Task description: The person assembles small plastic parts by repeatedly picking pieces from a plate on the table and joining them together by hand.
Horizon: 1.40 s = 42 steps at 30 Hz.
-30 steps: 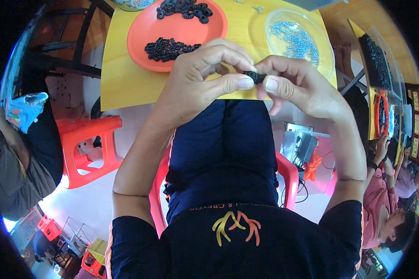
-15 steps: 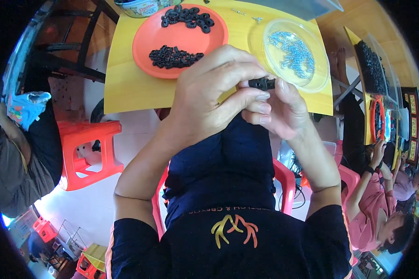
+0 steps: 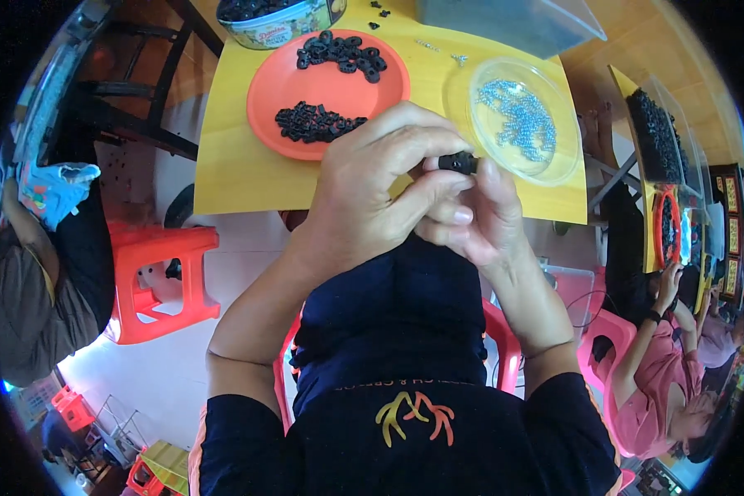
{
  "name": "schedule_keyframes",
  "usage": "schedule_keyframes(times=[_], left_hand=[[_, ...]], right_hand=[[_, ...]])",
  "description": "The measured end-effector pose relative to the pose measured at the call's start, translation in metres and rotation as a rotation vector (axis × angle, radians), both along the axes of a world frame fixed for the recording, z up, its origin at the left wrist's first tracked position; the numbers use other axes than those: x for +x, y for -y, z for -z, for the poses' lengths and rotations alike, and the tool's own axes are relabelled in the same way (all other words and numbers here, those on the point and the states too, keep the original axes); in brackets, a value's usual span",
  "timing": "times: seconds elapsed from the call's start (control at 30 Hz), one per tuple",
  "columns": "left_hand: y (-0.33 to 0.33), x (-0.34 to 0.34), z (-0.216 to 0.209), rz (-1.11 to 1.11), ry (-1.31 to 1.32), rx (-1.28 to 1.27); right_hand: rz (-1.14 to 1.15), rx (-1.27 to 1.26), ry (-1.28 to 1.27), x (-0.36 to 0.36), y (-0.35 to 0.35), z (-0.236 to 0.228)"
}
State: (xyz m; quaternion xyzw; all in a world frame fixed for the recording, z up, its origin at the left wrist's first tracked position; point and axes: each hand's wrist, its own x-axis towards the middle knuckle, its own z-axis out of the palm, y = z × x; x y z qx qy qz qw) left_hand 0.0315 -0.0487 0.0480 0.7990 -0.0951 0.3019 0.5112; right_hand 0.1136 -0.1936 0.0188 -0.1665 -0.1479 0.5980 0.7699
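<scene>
Between the fingertips of both hands is a small black plastic part (image 3: 457, 163) with a little hole in its side. My left hand (image 3: 376, 169) pinches it from the left with thumb and forefinger. From the right, my right hand (image 3: 475, 211) closes its thumb and fingers on the same part. Just beyond my hands, an orange-red plate (image 3: 264, 112) carries two heaps: black ring-like pieces (image 3: 343, 54) at the far side and smaller black pieces (image 3: 310, 121) nearer me. Right of it, a clear round dish (image 3: 479, 136) holds many small silvery metal pieces (image 3: 521, 116).
On the yellow table (image 3: 231, 186) stand a tub of black parts (image 3: 273, 25) and a translucent bin (image 3: 504, 25) at the far edge. A few loose silvery bits (image 3: 460, 59) lie between. A red stool (image 3: 161, 273) stands at left; a person in pink (image 3: 657, 364) works at right.
The black part has turned between my fingers, now showing its holed side. Both hands sit slightly lower in view, and the table and its contents have shifted down with the head's movement.
</scene>
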Motion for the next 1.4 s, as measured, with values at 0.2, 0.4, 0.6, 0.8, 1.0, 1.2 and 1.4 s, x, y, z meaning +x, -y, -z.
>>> schedule_keyframes(times=[0.2,0.4,0.6,0.8,1.0,1.2,1.4], left_hand=[[-0.033,0.009,0.003,-0.156,-0.060,0.043],[-0.146,0.064,0.008,-0.412,-0.130,-0.083],[-0.216,0.102,-0.010,-0.552,-0.034,-0.072],[-0.169,0.086,0.008,-0.267,-0.221,0.240],[-0.135,0.072,0.043,-0.193,-0.285,0.707],[-0.134,0.071,0.057,-0.215,-0.214,0.825],[-0.127,0.060,0.047,-0.125,-0.259,0.759]], right_hand=[[0.120,-0.178,0.387,0.000,0.007,0.009],[0.222,-0.519,0.864,0.006,0.006,0.026],[0.167,-0.536,1.017,0.010,0.001,0.035],[0.133,-0.560,1.032,0.013,0.003,0.033],[0.103,-0.556,1.043,0.012,0.005,0.031],[0.156,-0.519,1.090,0.004,0.017,0.022],[0.519,-0.543,1.549,0.040,0.048,-0.021]])
